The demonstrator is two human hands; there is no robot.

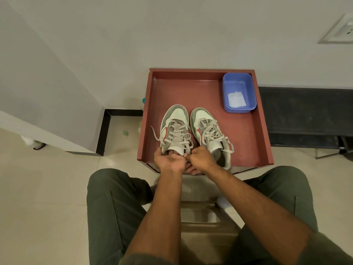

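Note:
Two white and grey sneakers with red marks stand side by side on a reddish-brown tray table [248, 134], toes pointing away from me. The left sneaker [174, 125] has loose grey laces, one end trailing off to its left. My left hand [169, 159] grips the heel end of the left sneaker, thumb at the tongue. My right hand [200, 157] is curled beside it and pinches a lace end at that shoe's opening. The right sneaker [208, 129] stands untouched, its laces loose; my right hand hides part of its heel.
A blue plastic tub [238, 92] with a white folded wipe inside sits at the tray's far right corner. White walls rise behind and to the left. A dark bench runs along the right. My knees in green trousers flank a beige stool below.

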